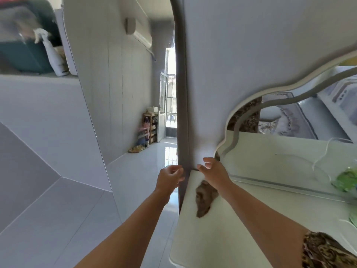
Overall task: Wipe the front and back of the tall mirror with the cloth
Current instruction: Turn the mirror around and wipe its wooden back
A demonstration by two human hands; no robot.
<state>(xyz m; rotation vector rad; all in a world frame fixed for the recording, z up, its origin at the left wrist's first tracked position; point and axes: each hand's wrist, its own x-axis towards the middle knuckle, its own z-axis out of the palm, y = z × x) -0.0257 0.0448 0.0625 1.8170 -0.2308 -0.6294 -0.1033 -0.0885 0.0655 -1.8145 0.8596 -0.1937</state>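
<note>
The tall mirror point(222, 74) stands straight ahead, showing a plain pale face and a dark grey frame edge point(181, 113) with an arched top. My left hand point(170, 178) is at that grey edge, fingers curled and apart, holding nothing. My right hand point(213, 169) lies with spread fingers on the pale face near its bottom. The brown-grey cloth point(202, 202) lies crumpled on the white dressing table point(222, 238), just under my right forearm, and neither hand holds it.
A wavy-framed dressing-table mirror point(289, 88) rises to the right. A green item point(347, 180) and a white cable point(324, 151) lie on the table. A spray bottle point(56, 59) stands on a ledge at upper left. A shoe rack point(147, 128) stands beside the far door.
</note>
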